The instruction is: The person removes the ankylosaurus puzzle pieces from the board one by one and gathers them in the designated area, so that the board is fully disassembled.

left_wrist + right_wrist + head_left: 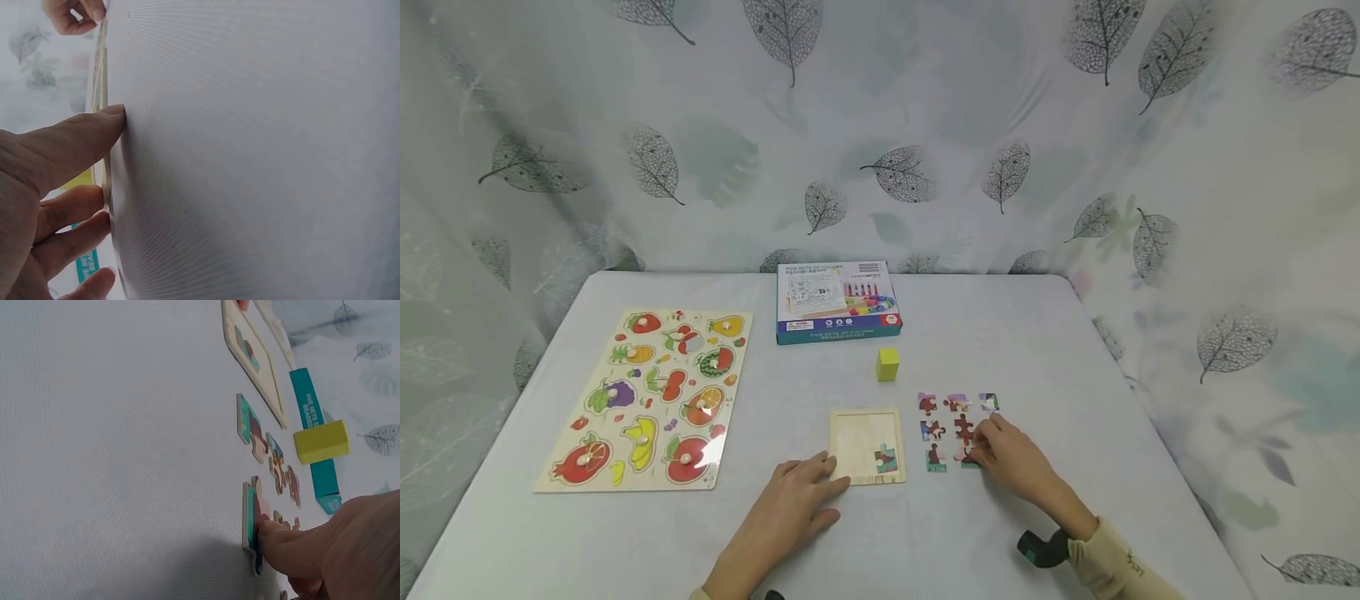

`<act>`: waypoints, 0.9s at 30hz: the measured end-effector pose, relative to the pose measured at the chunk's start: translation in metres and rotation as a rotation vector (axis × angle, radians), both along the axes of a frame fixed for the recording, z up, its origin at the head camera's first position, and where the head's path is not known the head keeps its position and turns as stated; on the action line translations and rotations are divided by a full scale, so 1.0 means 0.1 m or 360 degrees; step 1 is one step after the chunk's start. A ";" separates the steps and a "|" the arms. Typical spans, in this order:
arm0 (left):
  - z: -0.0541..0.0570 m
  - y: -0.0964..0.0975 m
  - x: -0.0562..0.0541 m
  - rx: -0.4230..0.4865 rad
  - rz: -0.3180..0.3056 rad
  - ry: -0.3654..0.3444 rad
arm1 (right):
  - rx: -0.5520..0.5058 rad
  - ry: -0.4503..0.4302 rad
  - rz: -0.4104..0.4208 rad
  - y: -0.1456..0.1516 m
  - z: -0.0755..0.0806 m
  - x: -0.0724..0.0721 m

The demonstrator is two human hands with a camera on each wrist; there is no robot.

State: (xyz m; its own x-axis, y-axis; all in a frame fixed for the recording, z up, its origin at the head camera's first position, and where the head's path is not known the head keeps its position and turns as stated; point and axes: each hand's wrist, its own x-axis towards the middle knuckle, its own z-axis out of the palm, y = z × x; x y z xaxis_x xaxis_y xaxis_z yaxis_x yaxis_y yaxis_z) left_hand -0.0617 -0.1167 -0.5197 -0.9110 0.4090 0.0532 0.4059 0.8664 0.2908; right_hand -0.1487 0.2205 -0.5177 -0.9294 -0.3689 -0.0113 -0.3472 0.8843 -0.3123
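Note:
My left hand (793,508) has its fingers spread, with fingertips resting on the left edge of a square wooden puzzle tray (853,429). One jigsaw piece (885,458) lies in the tray's lower right corner. My right hand (1018,467) is over the right side of a group of loose jigsaw pieces. In the right wrist view its thumb (290,547) touches a green and brown jigsaw piece (252,515) lying on the table. The other fingers are mostly hidden there, so a pinch cannot be confirmed. More loose pieces (932,430) lie in rows between hand and tray.
A yellow-green block (887,364) stands behind the tray. Farther back lies a boxed bead set (838,304). A large fruit peg puzzle board (647,400) lies at the left of the white-covered table (985,325). A leaf-patterned curtain (925,100) hangs behind.

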 end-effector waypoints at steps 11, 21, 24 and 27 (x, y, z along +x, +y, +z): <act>0.00 0.01 0.00 0.0003 -0.0006 0.0030 | -0.0020 -0.0032 0.0021 -0.28 0.15 -0.05; -0.01 0.00 0.01 0.0002 -0.0007 0.0050 | 0.0006 -0.0143 0.0583 -0.89 0.21 -0.07; -0.01 0.00 0.01 0.0002 -0.0010 0.0090 | 0.0049 -0.0194 0.0648 -0.99 0.18 -0.10; 0.00 0.00 0.02 -0.0013 -0.0012 0.0130 | 0.0091 -0.0232 0.0665 -1.04 0.16 -0.12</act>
